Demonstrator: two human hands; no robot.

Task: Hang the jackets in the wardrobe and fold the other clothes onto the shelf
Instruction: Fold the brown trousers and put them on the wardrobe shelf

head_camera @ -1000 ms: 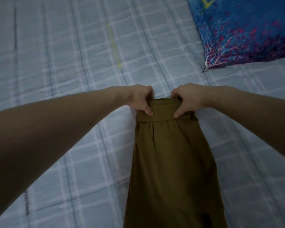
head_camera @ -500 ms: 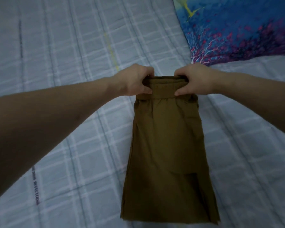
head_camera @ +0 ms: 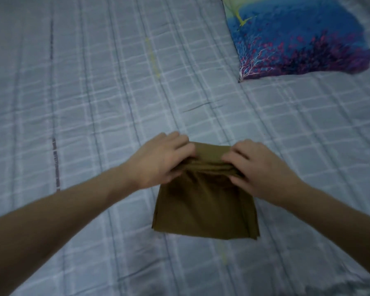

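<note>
Folded olive garment [head_camera: 205, 207] on the checked bedsheet [head_camera: 94, 103].
The left hand [head_camera: 160, 161] and right hand [head_camera: 256, 169] seem to pinch its far fold.

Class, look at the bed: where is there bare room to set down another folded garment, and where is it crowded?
Bare checked bedsheet lies left of the left hand, and beyond both hands up to the pillow. A patch also lies right of the right hand, below the pillow. The centre is crowded: both hands grip the olive garment.
</note>
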